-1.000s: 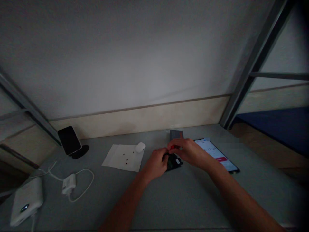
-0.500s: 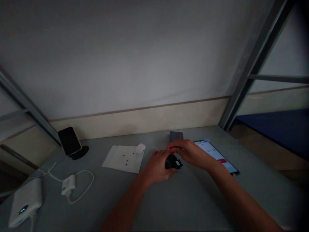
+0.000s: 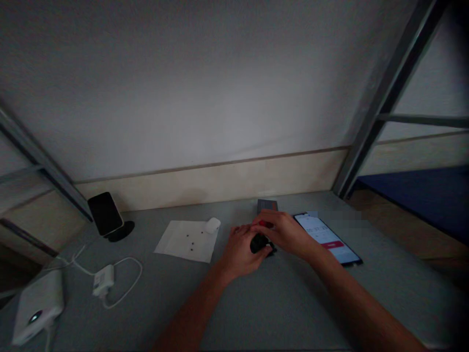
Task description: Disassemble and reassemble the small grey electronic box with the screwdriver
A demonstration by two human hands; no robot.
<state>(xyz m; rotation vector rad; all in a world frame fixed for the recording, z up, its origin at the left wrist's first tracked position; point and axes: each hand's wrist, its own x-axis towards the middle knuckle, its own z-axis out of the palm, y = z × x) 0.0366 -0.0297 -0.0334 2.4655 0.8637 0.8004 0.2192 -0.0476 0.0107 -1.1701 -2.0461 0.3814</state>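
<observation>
My left hand [image 3: 242,252] is wrapped round a small black device [image 3: 259,243] just above the grey table, its thumb lying along the near side. I cannot tell what kind of device it is, since the fingers cover much of it. Over its far side, my right hand [image 3: 280,230] pinches a red-handled screwdriver [image 3: 263,223], tilted, with its tip hidden by the fingers. Both hands meet close together at the device. To their left, a white sheet of paper [image 3: 179,237] holds several tiny dark pieces that look like screws, and a rounded white object [image 3: 213,225] rests on its corner.
A dark grey box [image 3: 267,205] lies behind my hands. Right of them is a phone [image 3: 330,239] with a lit screen. At left stand a dark-screened device on a stand [image 3: 105,214], a white adapter with a cable [image 3: 104,280] and a white power bank [image 3: 39,305].
The red screwdriver handle has gone from more upright to tilted, and my right fingers have shifted with it. My left thumb has moved further across the black device.
</observation>
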